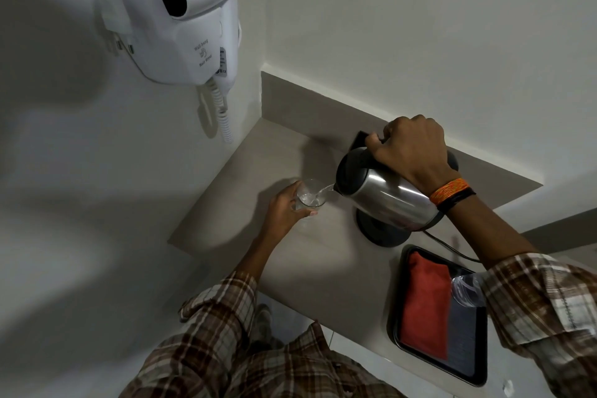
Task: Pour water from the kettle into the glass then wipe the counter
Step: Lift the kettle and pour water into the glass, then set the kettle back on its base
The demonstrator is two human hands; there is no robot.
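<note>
Kettle [384, 200] tipped over the counter [290, 255], spout down toward the back left corner, as a thin stream of water runs into the glass [310, 196] you steady with your left hand [284, 208]. Your right hand [415, 152] is wrapped tight round the black handle at the top of the steel body, wrist bands showing just below; the left has its fingers curled round the glass wall, thumb across the near side. The glass stands on the counter just left of the kettle's round base [382, 231], which sits empty under the lifted body with its cord trailing toward the right.

Keep the spout close above the rim and the tilt shallow, so the stream lands inside and not on your thumb (the water may be hot; nothing here tells). Hold the glass flat on the counter. It looks under half full, so ease the kettle upright before the level nears the rim.

At the counter's near right corner a black tray [395, 317] holds a folded red cloth [426, 304] beside a grey one [462, 333], likely what the wipe will call for.
</note>
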